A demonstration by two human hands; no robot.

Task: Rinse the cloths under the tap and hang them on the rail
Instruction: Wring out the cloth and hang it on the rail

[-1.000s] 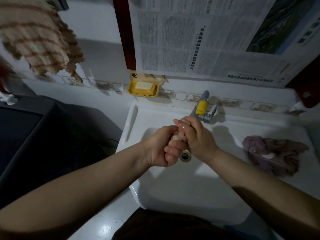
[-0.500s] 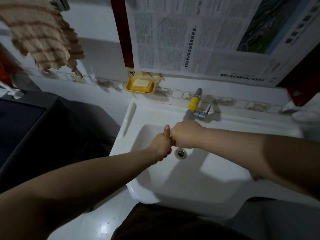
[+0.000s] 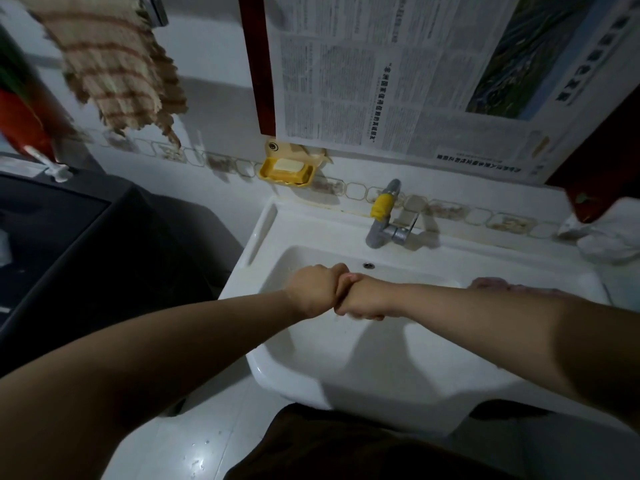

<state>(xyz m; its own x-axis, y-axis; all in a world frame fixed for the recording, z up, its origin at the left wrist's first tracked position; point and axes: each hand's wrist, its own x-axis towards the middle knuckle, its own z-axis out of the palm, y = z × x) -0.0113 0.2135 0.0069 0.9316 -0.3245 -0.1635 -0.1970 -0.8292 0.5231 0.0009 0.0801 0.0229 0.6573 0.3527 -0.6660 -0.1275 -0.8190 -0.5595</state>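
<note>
Two fists are pressed together over the sink (image 3: 398,372).
Left hand (image 3: 313,294) and right hand (image 3: 363,301) are curled at frame centre; anything gripped is hidden.

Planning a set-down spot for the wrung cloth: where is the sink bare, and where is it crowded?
Bare: the near basin floor below both fists, and the left ledge between soap dish and bowl. Crowded: the bowl's middle, where left hand and right hand meet; the right ledge under the pink cloth; the back rim around the tap.
</note>
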